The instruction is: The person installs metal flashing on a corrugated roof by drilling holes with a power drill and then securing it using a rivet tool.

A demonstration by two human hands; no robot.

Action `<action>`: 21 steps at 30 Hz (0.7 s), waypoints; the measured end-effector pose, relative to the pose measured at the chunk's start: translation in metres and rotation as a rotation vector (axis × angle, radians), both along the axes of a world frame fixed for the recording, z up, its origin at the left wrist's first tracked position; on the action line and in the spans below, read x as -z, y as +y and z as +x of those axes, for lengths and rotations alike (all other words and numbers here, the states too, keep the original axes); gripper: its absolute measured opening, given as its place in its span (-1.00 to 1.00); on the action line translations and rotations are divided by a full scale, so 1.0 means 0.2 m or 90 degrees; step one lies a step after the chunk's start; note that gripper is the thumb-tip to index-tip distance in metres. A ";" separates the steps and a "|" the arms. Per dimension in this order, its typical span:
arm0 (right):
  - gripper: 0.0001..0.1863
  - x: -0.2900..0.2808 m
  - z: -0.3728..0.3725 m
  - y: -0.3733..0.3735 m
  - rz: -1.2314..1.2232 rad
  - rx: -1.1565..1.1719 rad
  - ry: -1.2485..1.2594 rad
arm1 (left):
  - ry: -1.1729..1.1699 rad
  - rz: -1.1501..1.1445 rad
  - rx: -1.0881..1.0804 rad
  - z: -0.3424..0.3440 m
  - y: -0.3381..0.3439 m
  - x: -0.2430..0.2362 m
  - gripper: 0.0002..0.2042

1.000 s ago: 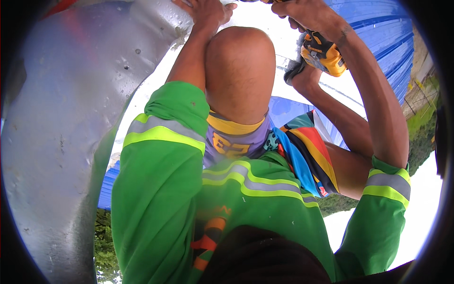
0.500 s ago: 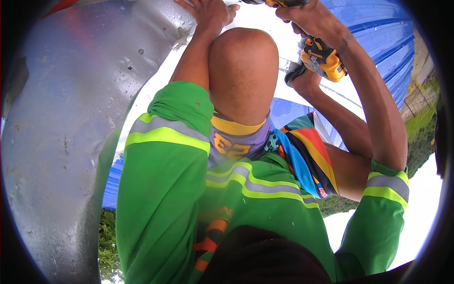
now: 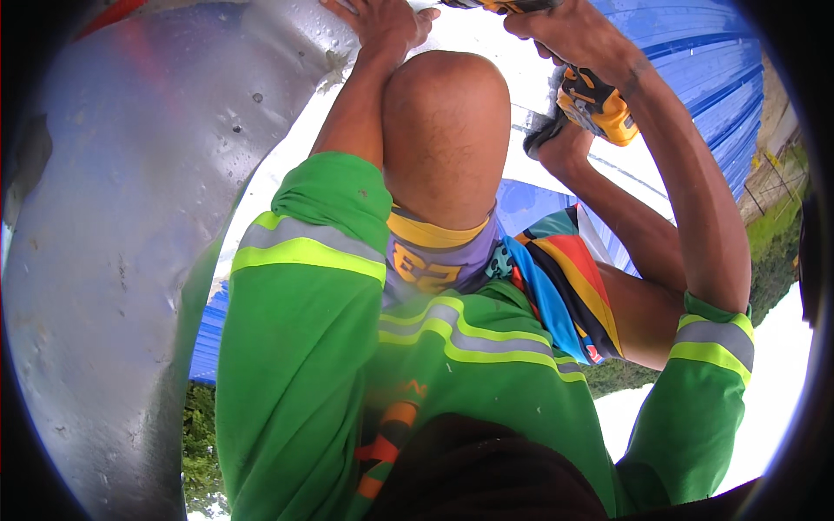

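My right hand (image 3: 580, 36), at the top right, is wrapped round the grip of a yellow and black cordless drill (image 3: 608, 117). The drill's battery end hangs below the hand, while its front end runs out of view at the top edge. My left hand (image 3: 388, 24) rests at the top centre with thumb and fingers apart, partly cut off by the picture's edge. It lies on or just over the edge of a wet, shiny grey sheet (image 3: 113, 260). Whatever the drill's tip touches is out of sight.
Blue ribbed roofing (image 3: 695, 78) spreads to the upper right, with a bright white surface below my hands. My bent knee (image 3: 447, 130) stands between my arms. My bare foot in a dark sandal (image 3: 546, 137) is beside the drill. Greenery (image 3: 201, 434) shows beyond the roof edges.
My right hand and the drill have shifted very slightly, the battery end a little up and to the right. My left hand stays in place.
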State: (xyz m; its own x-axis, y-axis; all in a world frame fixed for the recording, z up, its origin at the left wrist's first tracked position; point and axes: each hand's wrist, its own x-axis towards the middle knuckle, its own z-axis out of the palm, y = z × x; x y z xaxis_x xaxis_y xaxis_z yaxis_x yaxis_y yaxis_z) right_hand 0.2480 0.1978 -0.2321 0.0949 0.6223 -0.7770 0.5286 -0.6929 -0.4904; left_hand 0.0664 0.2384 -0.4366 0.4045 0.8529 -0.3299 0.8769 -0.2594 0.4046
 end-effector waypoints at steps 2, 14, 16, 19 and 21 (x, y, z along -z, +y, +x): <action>-0.60 0.01 -0.01 -0.01 0.009 0.004 -0.004 | 0.031 -0.038 -0.010 0.01 -0.01 -0.05 0.21; -0.60 -0.04 -0.03 -0.02 -0.012 0.023 -0.068 | -0.024 -0.009 -0.014 0.01 0.00 -0.03 0.20; -0.56 -0.01 -0.02 -0.02 -0.042 0.016 -0.088 | -0.026 -0.006 -0.012 0.02 -0.01 -0.03 0.20; -0.53 -0.05 -0.03 -0.02 -0.046 0.026 -0.072 | 0.012 -0.032 -0.021 0.04 0.00 -0.04 0.21; -0.52 -0.04 0.00 -0.02 -0.045 0.015 -0.051 | 0.015 -0.042 -0.015 0.04 -0.01 -0.05 0.21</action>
State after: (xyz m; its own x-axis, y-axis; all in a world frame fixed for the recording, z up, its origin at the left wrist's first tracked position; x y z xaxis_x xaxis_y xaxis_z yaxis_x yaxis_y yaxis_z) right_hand 0.2471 0.1934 -0.2233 0.1729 0.5633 -0.8080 0.5471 -0.7371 -0.3968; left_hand 0.0734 0.2370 -0.4258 0.3766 0.8378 -0.3954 0.8919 -0.2125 0.3992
